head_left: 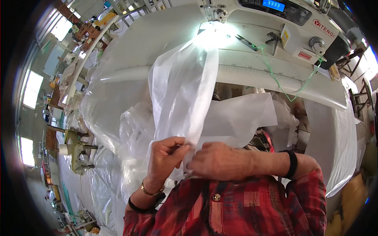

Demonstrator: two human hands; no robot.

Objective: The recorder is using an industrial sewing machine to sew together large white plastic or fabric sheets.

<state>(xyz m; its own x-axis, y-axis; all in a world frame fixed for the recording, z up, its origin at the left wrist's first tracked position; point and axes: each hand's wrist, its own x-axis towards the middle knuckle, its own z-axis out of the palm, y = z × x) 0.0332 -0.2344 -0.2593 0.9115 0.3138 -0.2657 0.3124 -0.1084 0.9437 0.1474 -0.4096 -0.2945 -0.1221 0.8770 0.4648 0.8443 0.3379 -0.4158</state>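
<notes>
A length of sheer white fabric (pixel 173 86) runs from under the lit needle area of a sewing machine (pixel 291 23) down toward my body. Its right side carries a denser, ribbed white band (pixel 202 94). My left hand (pixel 167 157) pinches the near end of this band between thumb and fingers. Close beside it, my right hand (pixel 220 161) is curled at the same end, slightly blurred; its fingertips are turned away, so what they grip is hidden. More white sheet material (pixel 236 118) hangs over my lap to the right.
Thread snips (pixel 247 42) lie on the machine bed, tied to a green cord (pixel 271 70) looping over the table edge. A ruler strip (pixel 256 70) runs along that edge. Crumpled clear plastic (pixel 106 118) drapes at left. A chair (pixel 76 151) stands beyond it.
</notes>
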